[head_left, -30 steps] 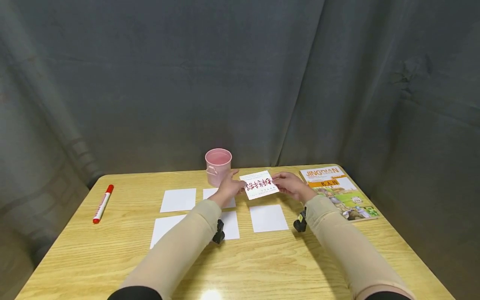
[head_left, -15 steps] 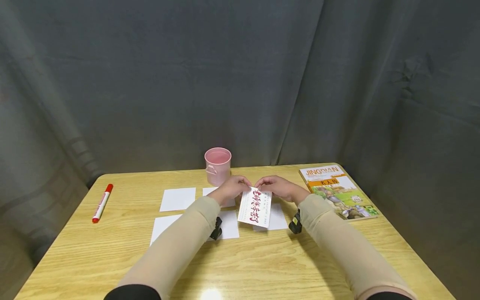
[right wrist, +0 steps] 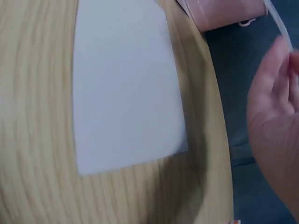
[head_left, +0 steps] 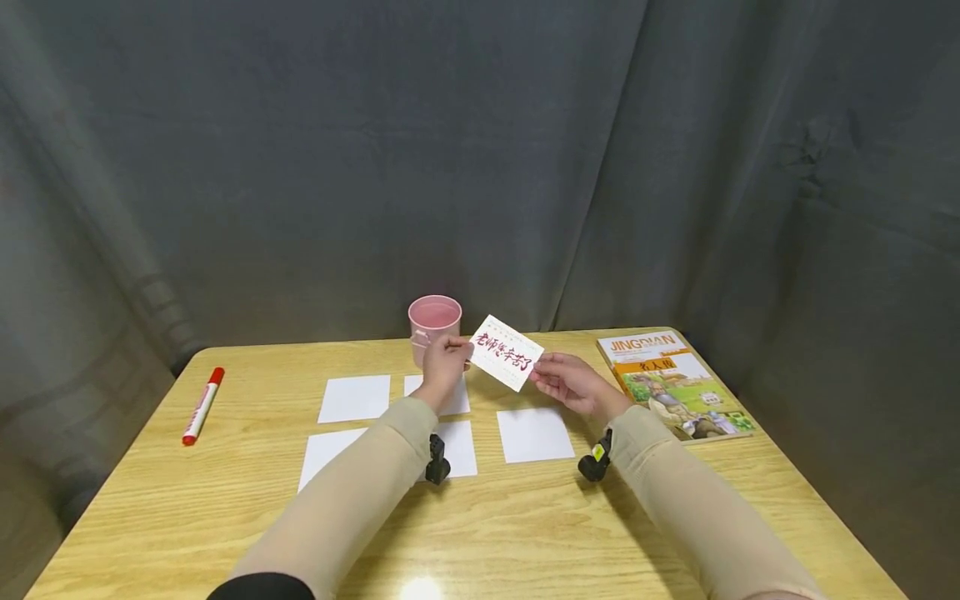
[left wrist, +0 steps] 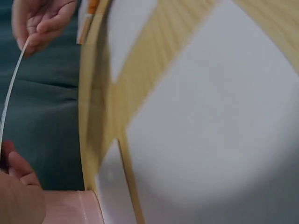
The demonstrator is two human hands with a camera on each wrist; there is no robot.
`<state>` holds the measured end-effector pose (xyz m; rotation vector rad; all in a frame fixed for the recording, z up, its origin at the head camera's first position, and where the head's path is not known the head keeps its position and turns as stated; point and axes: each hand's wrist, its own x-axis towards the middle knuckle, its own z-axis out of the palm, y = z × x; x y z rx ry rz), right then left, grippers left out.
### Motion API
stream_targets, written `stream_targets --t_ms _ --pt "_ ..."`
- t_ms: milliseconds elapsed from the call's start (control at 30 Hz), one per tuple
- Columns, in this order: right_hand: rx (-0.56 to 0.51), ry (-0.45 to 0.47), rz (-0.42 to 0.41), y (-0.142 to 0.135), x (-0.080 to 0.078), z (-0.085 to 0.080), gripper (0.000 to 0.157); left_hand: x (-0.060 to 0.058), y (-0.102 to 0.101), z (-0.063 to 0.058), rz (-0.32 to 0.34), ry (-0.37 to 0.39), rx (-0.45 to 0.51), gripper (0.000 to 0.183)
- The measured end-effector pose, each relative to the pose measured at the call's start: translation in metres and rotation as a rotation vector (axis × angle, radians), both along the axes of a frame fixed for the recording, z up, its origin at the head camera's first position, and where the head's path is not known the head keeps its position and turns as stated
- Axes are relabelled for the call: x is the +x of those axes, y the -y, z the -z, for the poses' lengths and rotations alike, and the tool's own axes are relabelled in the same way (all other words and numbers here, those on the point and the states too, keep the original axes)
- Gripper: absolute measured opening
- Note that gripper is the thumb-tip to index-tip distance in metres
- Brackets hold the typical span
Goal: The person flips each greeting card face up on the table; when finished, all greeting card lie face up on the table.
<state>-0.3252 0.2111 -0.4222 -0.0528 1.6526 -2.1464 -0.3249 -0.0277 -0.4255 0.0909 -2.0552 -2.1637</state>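
Note:
A white card (head_left: 507,353) with red handwritten characters is held up above the table, tilted with its written side facing me. My left hand (head_left: 444,367) pinches its left edge, close in front of the pink bucket (head_left: 427,350). At its lower right corner my right hand (head_left: 573,382) pinches it between thumb and fingers. In the left wrist view the card (left wrist: 10,88) shows edge-on as a thin strip between both hands. The right wrist view has my right hand (right wrist: 275,107) at the right edge, gripping the card's end.
Several blank white cards lie on the wooden table (head_left: 480,533), one of them a card (head_left: 535,435) below the hands. A red-capped marker (head_left: 202,407) is at the left. On the right lies a colourful book (head_left: 678,385). A grey curtain (head_left: 480,167) hangs behind.
The written card was turned on its side and lowered half a second ago; now it is rotated so the writing reads upright, and raised. My hands have moved apart to its opposite sides.

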Motion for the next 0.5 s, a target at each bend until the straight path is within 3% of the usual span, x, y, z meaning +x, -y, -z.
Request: stream_targets --t_ms 100,233,367,500 --pt "0.162 -0.038 0.121 0.0 -0.005 -0.002 0.014 0.004 0.002 0.002 0.101 0.041 -0.165 0.006" --pt "0.417 -0.106 0.186 -0.005 -0.014 -0.001 0.031 0.009 0.009 0.0 0.232 0.04 -0.559 0.014" --pt "0.519 -0.133 0.171 -0.007 -0.022 0.003 0.026 0.008 0.01 -0.001 0.344 -0.105 -0.937 0.025" --pt "0.596 -0.155 0.162 -0.002 -0.029 0.01 0.024 0.01 0.003 0.0 0.508 -0.274 -1.23 0.026"
